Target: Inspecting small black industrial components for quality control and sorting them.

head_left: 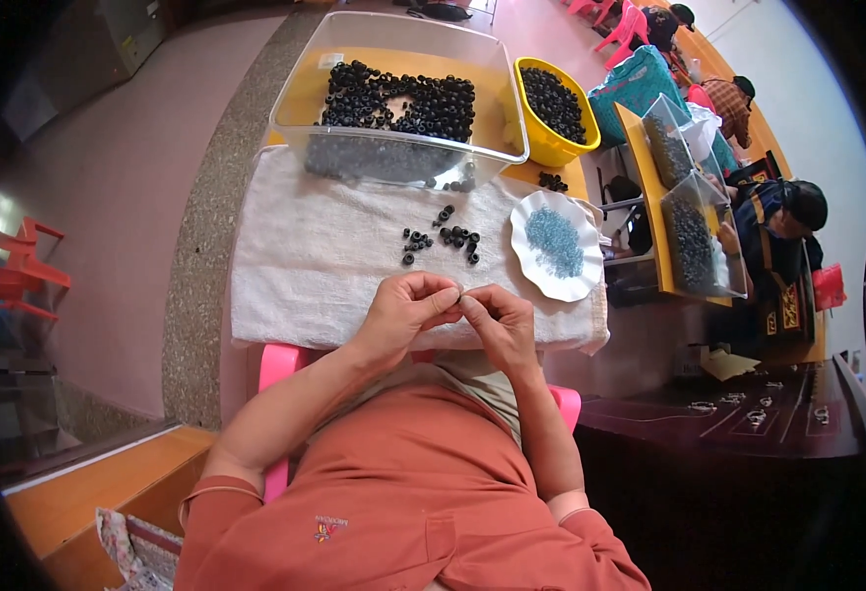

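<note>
My left hand [403, 313] and my right hand [504, 325] meet over the near part of a white towel. The fingertips of both are pinched together on one small dark piece, mostly hidden by the fingers. Just beyond them, several small black ring-shaped parts [459, 236] lie loose on the towel [305, 251]. To the right of those parts sits a white scalloped plate [526, 258] bearing a heap of tiny clear bluish pieces [555, 242].
A large clear plastic bin [393, 163] of black parts stands at the back, beside a yellow tub [556, 148] of more. Pink chair arms [280, 369] flank me. At right, another person [787, 222] sits by clear boxes [691, 236] of dark parts. A red chair [19, 271] stands far left.
</note>
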`<state>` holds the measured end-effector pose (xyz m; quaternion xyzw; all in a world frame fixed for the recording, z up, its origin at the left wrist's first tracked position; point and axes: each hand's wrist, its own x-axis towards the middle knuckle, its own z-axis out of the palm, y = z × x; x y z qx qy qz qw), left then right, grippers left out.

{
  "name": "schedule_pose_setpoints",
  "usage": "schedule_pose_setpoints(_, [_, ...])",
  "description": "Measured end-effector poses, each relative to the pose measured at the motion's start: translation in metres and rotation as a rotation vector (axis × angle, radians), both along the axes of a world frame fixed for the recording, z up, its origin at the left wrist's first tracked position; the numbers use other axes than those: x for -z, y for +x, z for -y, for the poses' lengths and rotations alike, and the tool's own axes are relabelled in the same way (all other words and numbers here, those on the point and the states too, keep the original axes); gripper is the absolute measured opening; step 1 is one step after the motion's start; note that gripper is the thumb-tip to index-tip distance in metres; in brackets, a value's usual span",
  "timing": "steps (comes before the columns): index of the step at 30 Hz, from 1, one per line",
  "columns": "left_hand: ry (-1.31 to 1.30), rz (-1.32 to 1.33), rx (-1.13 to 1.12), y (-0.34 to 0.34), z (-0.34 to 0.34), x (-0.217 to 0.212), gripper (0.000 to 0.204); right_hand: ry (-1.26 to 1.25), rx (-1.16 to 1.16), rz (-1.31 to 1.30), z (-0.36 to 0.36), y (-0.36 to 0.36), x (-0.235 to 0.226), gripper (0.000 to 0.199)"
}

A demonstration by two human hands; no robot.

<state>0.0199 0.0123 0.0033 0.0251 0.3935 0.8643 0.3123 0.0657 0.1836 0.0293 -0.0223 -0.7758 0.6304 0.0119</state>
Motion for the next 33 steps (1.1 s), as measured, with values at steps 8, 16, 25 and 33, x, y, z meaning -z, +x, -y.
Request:
schedule_pose_setpoints(8, [-0.005,0.057,0.05,0.004,0.001,-0.009,0.012,0.063,-0.065,0.063,-0.022,-0.003,-0.005,0.008])
schedule_pose_setpoints(16, [0.096,0.14,-0.099,0.0,0.001,-0.011,0.012,0.194,-0.019,-0.143,-0.006,0.002,-0.015,0.007])
schedule_pose_setpoints(25, [0.086,0.141,-0.088,0.002,-0.002,-0.006,0.012,0.519,0.055,-0.433,0.007,0.003,-0.021,0.008])
schedule_pose_setpoints(33, [0.054,0.137,-0.111,0.0,-0.002,-0.002,0.011,0.604,0.058,-0.481,0.015,0.009,-0.024,0.011])
